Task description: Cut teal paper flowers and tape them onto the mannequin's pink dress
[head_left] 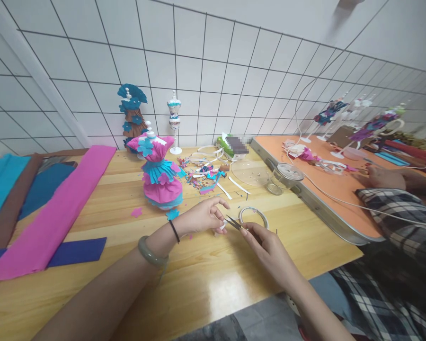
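My left hand (pixel 206 214) is over the middle of the table, its thumb and fingers pinched on a small white piece (pixel 221 227), perhaps paper or tape. Close to its right, my right hand (pixel 264 237) is closed on small scissors (pixel 233 222); the dark blades are slightly apart and point at the white piece, and the handles are hidden in the hand. A roll of tape (pixel 254 217) lies flat just behind my right hand. To the left stands a dress form in a pink and blue crepe paper dress (pixel 162 177), with a blue paper flower (pixel 172 214) at its foot.
Crepe paper sheets (pixel 62 213) cover the left side. Behind are a teal and brown dressed form (pixel 133 118), a white form (pixel 174 121) and paper scraps (pixel 208 173). A glass jar (pixel 286 177) stands right. A co-worker's hand (pixel 385 177) is over the orange table (pixel 326 194).
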